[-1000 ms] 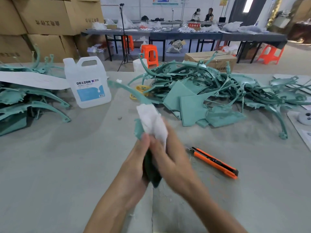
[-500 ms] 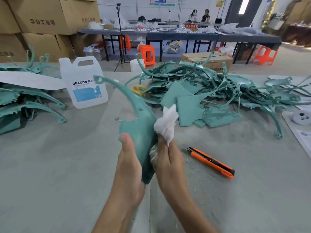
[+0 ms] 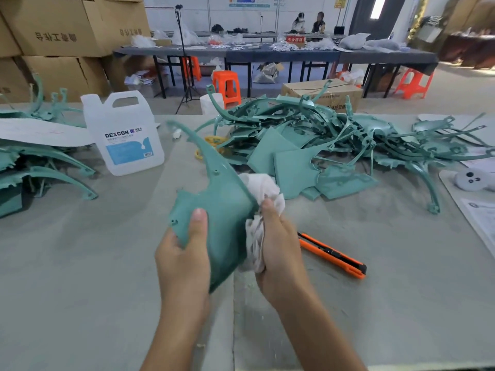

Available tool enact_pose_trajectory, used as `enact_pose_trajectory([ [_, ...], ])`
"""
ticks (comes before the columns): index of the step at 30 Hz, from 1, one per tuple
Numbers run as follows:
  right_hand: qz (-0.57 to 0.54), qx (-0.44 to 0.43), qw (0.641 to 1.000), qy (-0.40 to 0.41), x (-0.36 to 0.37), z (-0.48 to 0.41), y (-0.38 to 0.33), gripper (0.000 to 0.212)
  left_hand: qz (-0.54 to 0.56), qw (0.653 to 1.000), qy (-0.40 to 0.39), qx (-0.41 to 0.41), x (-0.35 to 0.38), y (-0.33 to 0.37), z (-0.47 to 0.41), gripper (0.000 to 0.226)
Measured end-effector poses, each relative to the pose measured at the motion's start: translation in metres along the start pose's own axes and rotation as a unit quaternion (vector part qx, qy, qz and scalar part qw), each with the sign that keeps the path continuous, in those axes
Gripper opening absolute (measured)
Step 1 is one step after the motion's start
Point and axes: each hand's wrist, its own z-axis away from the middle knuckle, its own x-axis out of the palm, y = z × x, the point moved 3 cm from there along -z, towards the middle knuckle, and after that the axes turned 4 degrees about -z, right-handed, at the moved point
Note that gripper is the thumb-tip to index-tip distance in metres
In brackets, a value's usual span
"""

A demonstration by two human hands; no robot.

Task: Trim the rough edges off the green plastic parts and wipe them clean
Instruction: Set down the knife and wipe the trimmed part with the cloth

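Curved green plastic part [image 3: 225,210] has rotated broad face up since a moment ago. Left hand [image 3: 184,261] grips its wide end, above grey table [image 3: 80,263]; right hand [image 3: 278,250] clutches crumpled white cloth [image 3: 261,202] against its edge. Looks light, stiff, slick; hold wide end, the thin tip would probably flex.

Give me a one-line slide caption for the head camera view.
Wiping stage: left hand holds a green part, right hand presses a cloth to it, knife lying beside.

I see a teal-green part [image 3: 227,204], a white rag [image 3: 261,186], an orange-and-black knife [image 3: 332,255], and a white jug [image 3: 120,124], blue-labelled.
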Motion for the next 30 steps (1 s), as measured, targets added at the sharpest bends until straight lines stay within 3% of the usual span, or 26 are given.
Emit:
enact_pose_trajectory([
  [3,-0.002,-0.080,0.994,-0.068,0.001,0.026,0.002,0.032,-0.058,0.996,0.047,0.043,-0.006,-0.001,-0.015,0.046],
  [5,0.037,-0.111,0.991,-0.060,0.005,0.037,-0.001,0.026,-0.117,0.988,0.056,0.089,-0.005,0.000,-0.018,0.055],
  [9,0.015,-0.100,0.991,-0.086,0.009,0.048,-0.005,0.022,-0.198,0.968,-0.015,0.155,0.003,0.008,-0.019,0.038],
  [13,0.028,-0.126,0.985,-0.119,0.008,0.052,-0.005,0.031,-0.104,0.983,-0.143,0.041,0.017,0.009,-0.009,0.101],
  [16,0.075,-0.158,0.973,-0.154,0.011,0.060,-0.007,0.032,-0.055,0.983,-0.172,-0.017,0.022,0.016,-0.008,0.131],
  [20,0.055,-0.149,0.973,-0.170,0.011,0.067,-0.005,0.033,-0.028,0.989,-0.143,0.010,0.021,0.023,-0.012,0.113],
  [22,0.059,-0.153,0.977,-0.133,0.008,0.071,0.002,0.030,-0.049,0.995,-0.087,0.022,0.013,0.020,-0.017,0.101],
  [24,0.081,-0.159,0.981,-0.080,0.001,0.079,0.006,0.029,0.004,0.999,-0.052,0.000,0.004,0.019,-0.022,0.086],
  [27,0.081,-0.152,0.985,-0.024,-0.012,0.080,-0.006,0.027,0.070,0.995,-0.053,-0.044,-0.008,0.019,-0.028,0.074],
  [30,0.080,-0.227,0.971,0.003,-0.014,0.061,-0.042,0.030,0.078,0.988,-0.104,-0.086,-0.012,0.019,-0.014,0.063],
])
